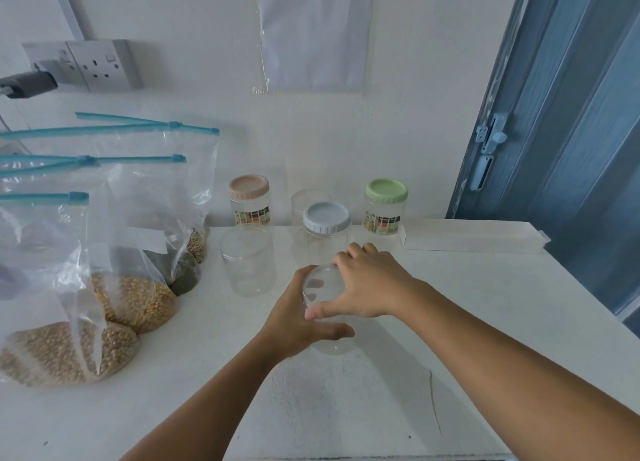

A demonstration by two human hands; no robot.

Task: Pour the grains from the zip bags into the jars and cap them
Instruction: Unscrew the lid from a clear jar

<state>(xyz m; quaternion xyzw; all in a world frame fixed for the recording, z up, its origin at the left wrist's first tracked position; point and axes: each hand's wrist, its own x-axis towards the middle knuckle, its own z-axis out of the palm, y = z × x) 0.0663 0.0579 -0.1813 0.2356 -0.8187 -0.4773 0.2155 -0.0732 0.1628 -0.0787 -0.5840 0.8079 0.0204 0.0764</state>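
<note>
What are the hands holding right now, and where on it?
Both grip one clear jar: left hand wraps its side, right hand covers its rim.

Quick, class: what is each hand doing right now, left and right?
Left hand: grips the side of the clear jar.
Right hand: fingers curled over the clear lid on top of that jar.

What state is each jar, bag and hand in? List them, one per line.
Held jar: uncapped, empty.
Left hand: grips the held jar.
Right hand: grips its rim.
Open jar: uncapped, empty.
Grey-lidded jar: capped, empty.
Pink-lidded jar: capped.
Green-lidded jar: capped.
Zip bags: upright, holding grains.
</note>
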